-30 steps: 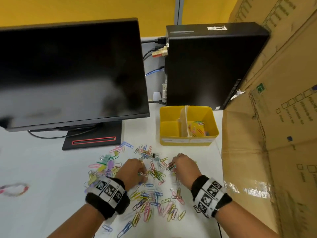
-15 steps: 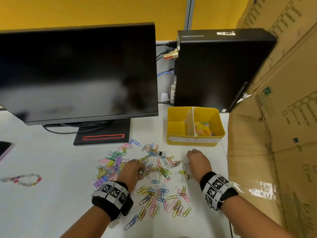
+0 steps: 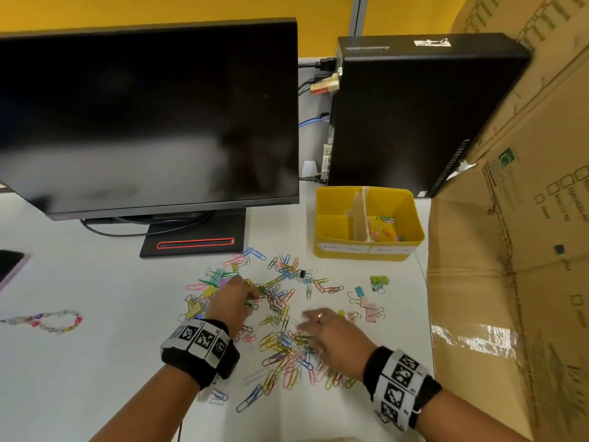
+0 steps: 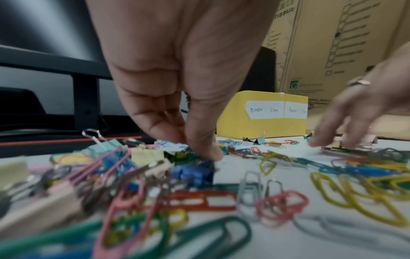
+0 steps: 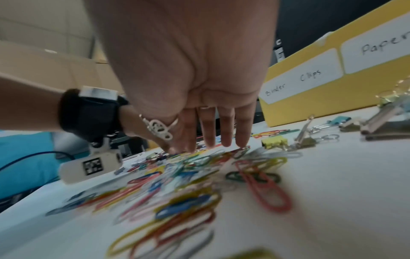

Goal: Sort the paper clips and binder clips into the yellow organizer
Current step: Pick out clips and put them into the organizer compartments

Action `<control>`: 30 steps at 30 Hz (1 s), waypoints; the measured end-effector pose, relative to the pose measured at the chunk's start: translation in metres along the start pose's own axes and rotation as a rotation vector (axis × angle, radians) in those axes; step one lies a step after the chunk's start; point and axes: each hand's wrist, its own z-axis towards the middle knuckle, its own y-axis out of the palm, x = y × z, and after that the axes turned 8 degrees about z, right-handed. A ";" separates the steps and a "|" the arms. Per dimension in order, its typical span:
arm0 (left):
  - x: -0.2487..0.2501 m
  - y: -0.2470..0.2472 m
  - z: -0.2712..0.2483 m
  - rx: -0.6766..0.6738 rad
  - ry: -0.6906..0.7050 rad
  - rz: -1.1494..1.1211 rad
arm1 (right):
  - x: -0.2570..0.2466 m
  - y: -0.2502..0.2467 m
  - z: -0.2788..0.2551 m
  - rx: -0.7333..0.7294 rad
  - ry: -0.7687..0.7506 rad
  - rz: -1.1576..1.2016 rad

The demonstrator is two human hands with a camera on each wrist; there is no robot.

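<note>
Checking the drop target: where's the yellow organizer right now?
In the head view the yellow organizer sits on the white table, far right, in front of the black PC tower and beside the cardboard box, beyond the clip pile.

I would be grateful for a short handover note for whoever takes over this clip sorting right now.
Left hand: fingertips down in the mixed clip pile, pinching at clips; exactly which one is unclear.
Right hand: fingers straight, spread over the near paper clips, holding nothing.
Yellow organizer: behind the pile, labelled Binder Clips on the left, Paper Clips on the right.
Done: a few paper clips lie in the right compartment; the left looks empty.
Left: nearly all paper clips, and every binder clip, including the group on the pile's right.
</note>
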 end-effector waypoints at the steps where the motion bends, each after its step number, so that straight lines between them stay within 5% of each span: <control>1: 0.003 -0.001 0.000 0.015 0.023 0.025 | 0.004 -0.003 0.006 0.079 0.050 0.020; 4: 0.019 -0.003 -0.002 0.020 0.158 0.068 | 0.020 -0.016 0.028 0.189 0.204 0.022; 9: 0.038 0.004 -0.021 -0.123 0.333 0.077 | 0.019 -0.020 0.021 -0.007 0.124 -0.110; 12: 0.026 0.003 -0.044 -0.116 0.304 0.088 | 0.023 -0.008 -0.001 0.029 0.029 -0.106; 17: -0.003 0.002 -0.085 -0.182 0.198 0.046 | 0.053 -0.013 -0.018 0.346 0.185 -0.002; 22: -0.008 0.015 -0.103 -0.288 0.159 0.045 | 0.055 -0.009 -0.018 0.345 0.135 -0.035; 30: 0.020 0.027 -0.091 -0.191 0.140 -0.024 | 0.048 -0.006 -0.006 0.354 0.123 -0.097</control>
